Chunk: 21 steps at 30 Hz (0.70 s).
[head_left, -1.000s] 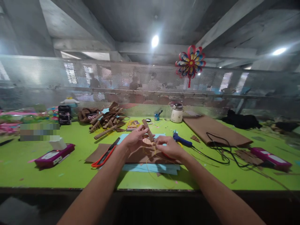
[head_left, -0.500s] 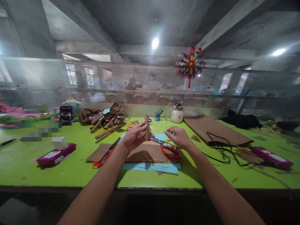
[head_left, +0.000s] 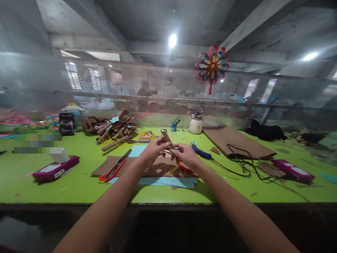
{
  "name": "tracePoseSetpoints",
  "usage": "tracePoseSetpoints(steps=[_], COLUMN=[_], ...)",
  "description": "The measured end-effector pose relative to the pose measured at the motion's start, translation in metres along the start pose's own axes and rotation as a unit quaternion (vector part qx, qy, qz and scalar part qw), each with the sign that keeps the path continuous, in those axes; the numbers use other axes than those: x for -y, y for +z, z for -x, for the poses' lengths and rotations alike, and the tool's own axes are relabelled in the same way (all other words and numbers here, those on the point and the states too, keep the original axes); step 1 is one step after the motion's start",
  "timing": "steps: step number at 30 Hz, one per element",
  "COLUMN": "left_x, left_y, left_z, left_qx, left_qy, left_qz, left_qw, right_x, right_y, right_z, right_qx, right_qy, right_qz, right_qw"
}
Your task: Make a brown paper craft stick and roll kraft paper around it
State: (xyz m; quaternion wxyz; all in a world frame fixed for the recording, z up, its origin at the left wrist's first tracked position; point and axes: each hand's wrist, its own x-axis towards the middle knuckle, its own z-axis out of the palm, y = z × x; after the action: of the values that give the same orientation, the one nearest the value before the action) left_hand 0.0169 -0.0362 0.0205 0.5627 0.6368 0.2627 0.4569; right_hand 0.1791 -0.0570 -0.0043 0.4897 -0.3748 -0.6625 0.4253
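Note:
My left hand pinches a narrow folded strip of brown paper, which tilts with its top to the left. My right hand has its fingers closed at the lower end of that strip, close against the left fingers. Below the hands lies a flat brown sheet over light blue paper, with loose yellow string on top. Red-handled scissors are mostly hidden under my right hand. A second pair of scissors lies to the left. Beyond my right hand rests a blue glue gun with a black cord.
Rolled brown pieces are heaped at the back left, near a phone. Purple boxes stand at left and right. A cream bottle and a large brown sheet sit at the back of the green table.
My right hand has moved left from above the scissors to the brown strip. The strip has gone from upright to tilted. The glue gun has come into clear view.

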Motion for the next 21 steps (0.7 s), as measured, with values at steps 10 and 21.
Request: tracePoseSetpoints(steps=[10, 21], left_x=[-0.014, -0.008], left_y=[-0.026, -0.052], left_z=[-0.002, -0.013], left_qx=[0.001, -0.091], left_qy=[-0.053, -0.011], left_qz=[0.073, 0.136], left_qw=[0.996, 0.986], right_x=[0.001, 0.002], right_y=[-0.02, -0.036], right_z=[-0.006, -0.007], right_qx=[-0.113, -0.133], right_qy=[-0.032, -0.01], right_qz=[0.047, 0.037], right_qw=[0.992, 0.99])
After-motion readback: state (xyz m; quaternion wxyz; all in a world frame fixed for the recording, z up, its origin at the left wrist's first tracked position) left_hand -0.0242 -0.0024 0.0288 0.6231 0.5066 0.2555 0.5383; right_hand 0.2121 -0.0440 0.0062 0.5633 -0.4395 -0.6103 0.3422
